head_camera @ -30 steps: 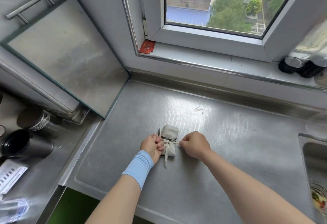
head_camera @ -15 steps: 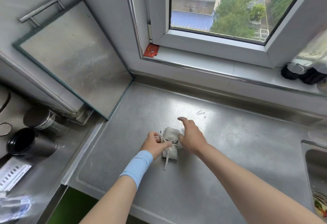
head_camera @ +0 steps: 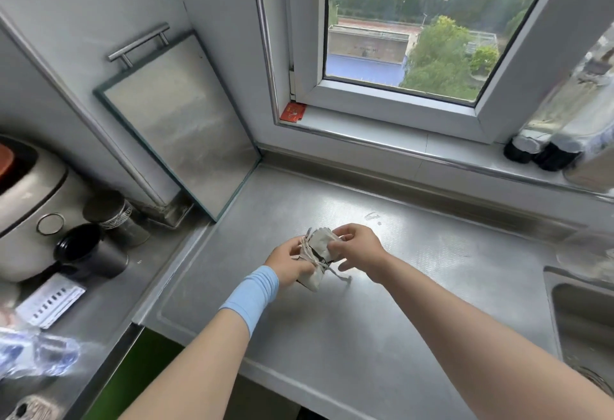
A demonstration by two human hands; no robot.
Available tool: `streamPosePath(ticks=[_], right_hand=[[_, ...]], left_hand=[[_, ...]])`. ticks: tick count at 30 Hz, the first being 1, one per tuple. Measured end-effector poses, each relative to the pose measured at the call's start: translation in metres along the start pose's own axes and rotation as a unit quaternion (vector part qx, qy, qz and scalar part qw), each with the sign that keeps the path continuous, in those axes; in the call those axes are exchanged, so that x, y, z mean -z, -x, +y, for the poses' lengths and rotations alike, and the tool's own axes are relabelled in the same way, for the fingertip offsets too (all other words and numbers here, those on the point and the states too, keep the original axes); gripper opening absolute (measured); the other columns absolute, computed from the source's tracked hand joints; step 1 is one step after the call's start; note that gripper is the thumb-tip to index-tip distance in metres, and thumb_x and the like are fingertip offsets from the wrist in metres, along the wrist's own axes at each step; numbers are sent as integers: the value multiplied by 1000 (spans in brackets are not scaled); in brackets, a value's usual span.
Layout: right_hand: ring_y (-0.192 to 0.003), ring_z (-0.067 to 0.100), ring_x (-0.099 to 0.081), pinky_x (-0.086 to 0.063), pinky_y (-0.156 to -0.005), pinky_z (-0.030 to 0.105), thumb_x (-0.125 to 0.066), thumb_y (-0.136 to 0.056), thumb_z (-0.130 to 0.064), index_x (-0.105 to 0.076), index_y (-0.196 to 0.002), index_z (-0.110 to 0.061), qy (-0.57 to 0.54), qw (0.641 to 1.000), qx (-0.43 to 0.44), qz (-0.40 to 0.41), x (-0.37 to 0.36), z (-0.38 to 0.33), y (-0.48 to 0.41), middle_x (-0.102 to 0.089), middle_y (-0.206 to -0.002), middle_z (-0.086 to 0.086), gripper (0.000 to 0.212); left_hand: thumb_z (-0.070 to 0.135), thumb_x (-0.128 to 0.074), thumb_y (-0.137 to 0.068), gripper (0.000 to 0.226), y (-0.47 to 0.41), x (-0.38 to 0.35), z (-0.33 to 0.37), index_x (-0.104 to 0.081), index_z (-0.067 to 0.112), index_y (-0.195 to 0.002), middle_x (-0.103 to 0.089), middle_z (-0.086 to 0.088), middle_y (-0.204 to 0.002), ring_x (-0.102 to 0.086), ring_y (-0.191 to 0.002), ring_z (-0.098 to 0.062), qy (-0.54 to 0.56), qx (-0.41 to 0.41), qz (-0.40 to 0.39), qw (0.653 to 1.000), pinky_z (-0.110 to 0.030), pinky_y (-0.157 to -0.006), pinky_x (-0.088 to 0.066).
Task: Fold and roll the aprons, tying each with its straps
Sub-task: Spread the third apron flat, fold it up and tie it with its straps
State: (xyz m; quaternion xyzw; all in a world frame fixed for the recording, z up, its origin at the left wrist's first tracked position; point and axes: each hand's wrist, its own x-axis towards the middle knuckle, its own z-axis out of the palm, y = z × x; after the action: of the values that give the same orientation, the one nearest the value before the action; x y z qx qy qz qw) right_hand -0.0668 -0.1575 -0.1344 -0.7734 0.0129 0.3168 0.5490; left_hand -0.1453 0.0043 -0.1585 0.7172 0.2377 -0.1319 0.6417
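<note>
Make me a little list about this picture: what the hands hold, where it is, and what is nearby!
Thing held: rolled apron, beige, bound with its straps
Left hand: grips the roll's left side
Right hand: fingers pinch the roll's right side
Loose end: strap tail hangs toward the counter
Surface: steel counter
To the left: black cup, metal canister
To the right: sink
Behind: window
</note>
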Motion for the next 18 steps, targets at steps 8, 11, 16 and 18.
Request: streamPosePath(ticks=[8, 11, 16, 18], right_hand=[[-110, 13, -54, -54, -69, 23, -57, -77, -7, -59, -129, -32, 217, 952, 215, -10, -5, -82, 57, -49, -132, -6, 58], [-100, 14, -64, -61, -72, 32, -51, -68, -14, -72, -104, -34, 230, 939, 252, -52, -13, -133, 81, -60, -121, -9, 46], [-68, 14, -55, -49, -64, 32, -53, -63, -33, -74, -85, -24, 156, 946, 275, -71, -31, -206, 86, -62, -77, -2, 31], [-69, 12, -53, -44, -68, 28, -55, -58, -42, -72, -88, -16, 138, 944, 295, -49, -37, -234, 81, -61, -75, 0, 43]], left_hand=[[14, -73, -58, 65, 61, 46, 70, -62, 28, -120, -70, -3, -112, -65, -107, -24, -30, -36, -1, 999, -45, -92, -54], [2, -70, -73, 55, 77, 67, 111, -51, 22, -121, -67, -10, -112, -64, -105, -29, -11, -53, -11, 998, -40, -76, -57], [8, -70, -61, 54, 90, 112, 181, -52, 12, -111, -63, -14, -104, -62, -89, -26, 18, -102, -34, 994, -33, -64, -54], [8, -70, -61, 46, 92, 135, 207, -54, 10, -105, -61, -14, -99, -60, -83, -23, 35, -132, -36, 990, -33, -68, -51]])
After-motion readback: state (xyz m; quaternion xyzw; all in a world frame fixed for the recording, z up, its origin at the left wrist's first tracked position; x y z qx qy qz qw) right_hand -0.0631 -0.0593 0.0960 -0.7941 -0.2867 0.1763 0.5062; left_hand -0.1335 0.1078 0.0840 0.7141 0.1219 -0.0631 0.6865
